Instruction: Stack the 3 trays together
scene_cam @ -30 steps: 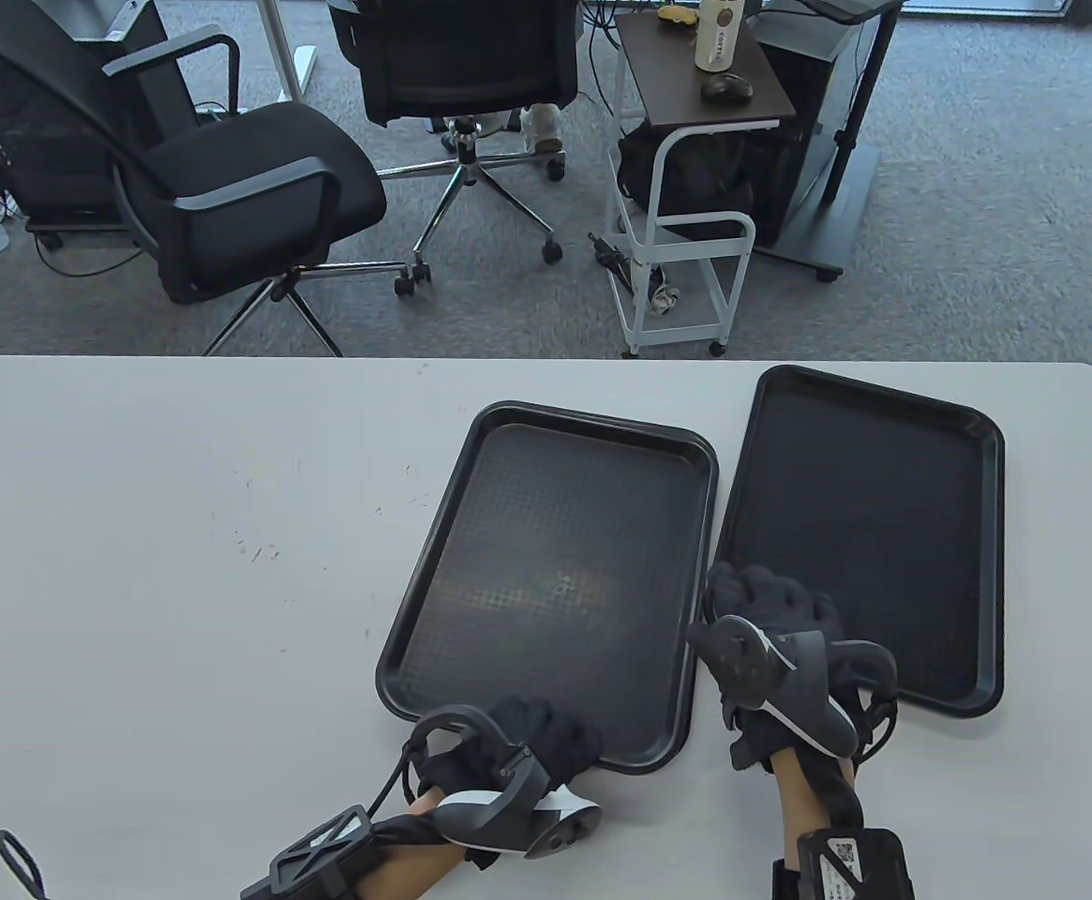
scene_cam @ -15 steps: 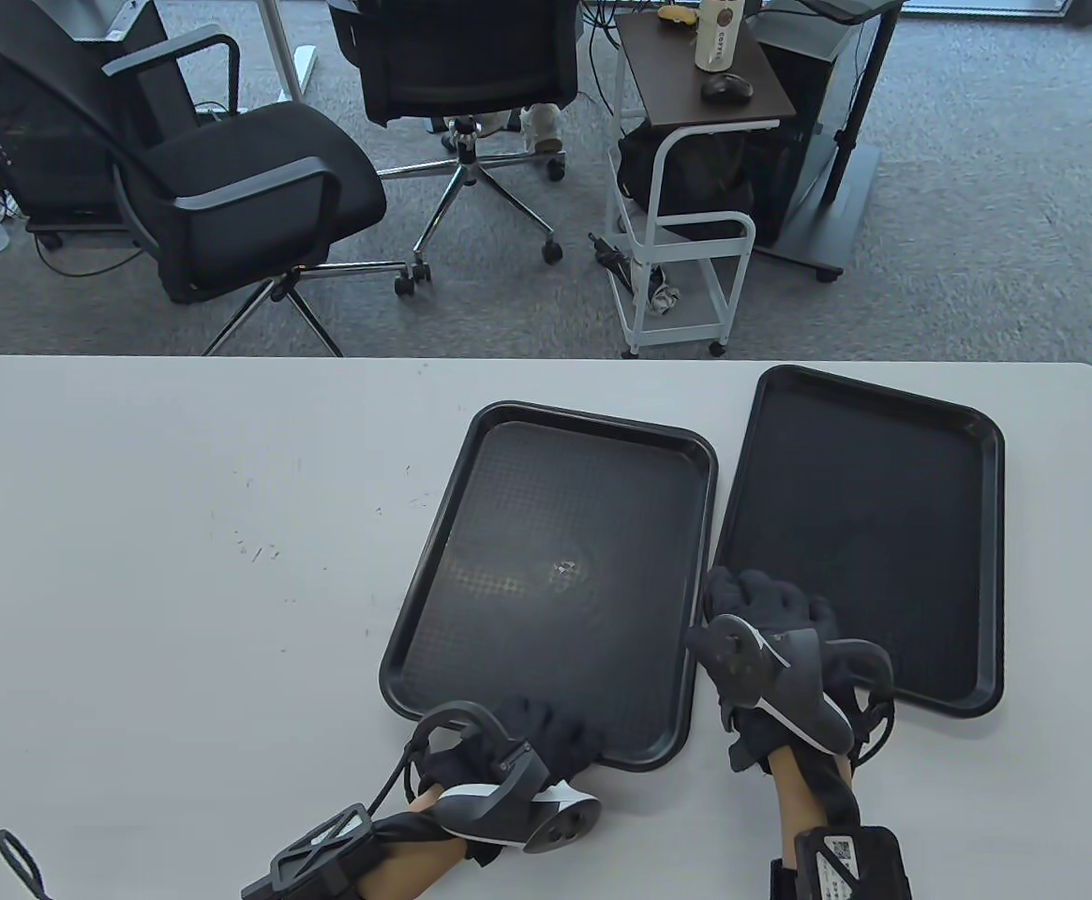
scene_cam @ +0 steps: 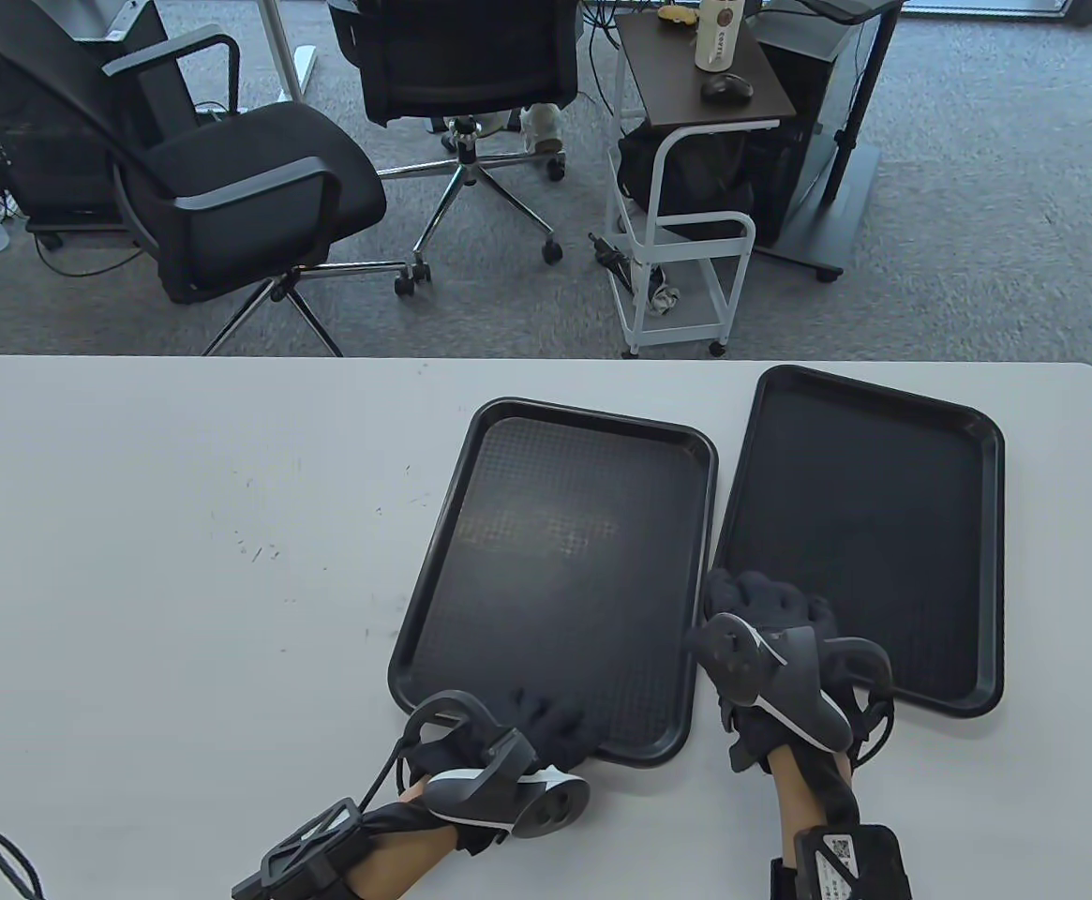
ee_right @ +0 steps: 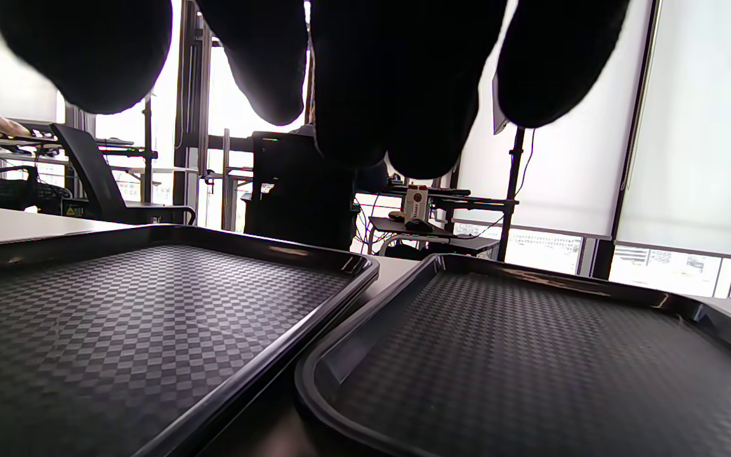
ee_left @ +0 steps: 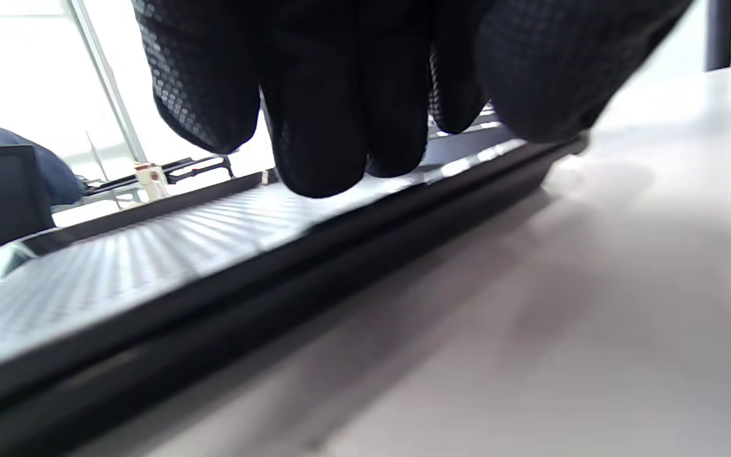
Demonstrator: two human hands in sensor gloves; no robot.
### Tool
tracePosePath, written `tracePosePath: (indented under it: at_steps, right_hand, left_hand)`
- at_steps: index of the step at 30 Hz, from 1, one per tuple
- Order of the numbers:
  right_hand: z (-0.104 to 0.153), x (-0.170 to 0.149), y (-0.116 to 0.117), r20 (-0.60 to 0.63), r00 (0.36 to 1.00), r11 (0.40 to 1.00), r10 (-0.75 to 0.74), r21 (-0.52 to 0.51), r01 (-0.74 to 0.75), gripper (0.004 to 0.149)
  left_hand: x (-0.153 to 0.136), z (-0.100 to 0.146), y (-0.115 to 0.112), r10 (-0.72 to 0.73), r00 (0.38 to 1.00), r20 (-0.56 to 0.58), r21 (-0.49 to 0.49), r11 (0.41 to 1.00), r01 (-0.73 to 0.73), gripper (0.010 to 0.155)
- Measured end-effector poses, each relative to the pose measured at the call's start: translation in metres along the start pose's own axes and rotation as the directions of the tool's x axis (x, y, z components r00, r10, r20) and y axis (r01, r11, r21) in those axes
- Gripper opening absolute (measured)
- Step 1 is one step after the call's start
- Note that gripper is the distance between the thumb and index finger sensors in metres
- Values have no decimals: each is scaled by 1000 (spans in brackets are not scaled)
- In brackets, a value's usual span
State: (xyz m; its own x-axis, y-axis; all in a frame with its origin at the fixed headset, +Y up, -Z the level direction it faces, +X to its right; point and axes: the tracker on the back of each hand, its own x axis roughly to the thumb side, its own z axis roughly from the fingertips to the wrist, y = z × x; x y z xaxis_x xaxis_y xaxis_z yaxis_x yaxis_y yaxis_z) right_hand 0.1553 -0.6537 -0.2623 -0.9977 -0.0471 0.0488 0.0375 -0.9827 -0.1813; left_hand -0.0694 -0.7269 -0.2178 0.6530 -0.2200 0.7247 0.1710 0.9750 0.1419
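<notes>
Trays: I see only two slabs on the tabletop (scene_cam: 180, 562), side by side. Left tray (scene_cam: 560, 572) sits mid-table, right tray (scene_cam: 869, 534) just beside it, long rims nearly touching at the far end. The left wrist view shows a doubled rim line under my fingers, so I judge the left slab is already two trays nested, but I can't confirm.

Step in hand: getting a grip to lift one slab onto the other. My left hand (scene_cam: 499, 759) is at the left tray's near edge, fingers (ee_left: 321, 127) curled together over the rim and resting on the tray floor. I can't tell where the thumb is, so a real pinch is unconfirmed. My right hand (scene_cam: 780, 656) is over the right tray's near-left corner, fingers (ee_right: 397, 95) slightly spread and hanging above the floor; contact not visible.

Next move, as I read it: get the thumb under a rim, lift that tray clear of the neighbour's rim, square it up, lower it in.

In the way: the near-touching rims could catch, and the trays sit at different angles, so one needs rotating first. Beyond the tabletop: chairs (scene_cam: 255, 187), a cart (scene_cam: 686, 234). Not a factor.
</notes>
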Motion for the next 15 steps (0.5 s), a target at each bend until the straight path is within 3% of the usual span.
tracePosePath:
  at_steps: [6, 15]
  right_hand:
    - [0, -1, -1, -6, 1000, 1000, -2, 0, 2, 64]
    - [-2, -8, 8, -44, 998, 999, 34, 28, -33, 65]
  left_hand:
    - [-43, 16, 20, 6, 983, -183, 46, 999, 2, 69]
    - [-121, 59, 33, 15, 877, -481, 89, 996, 32, 74]
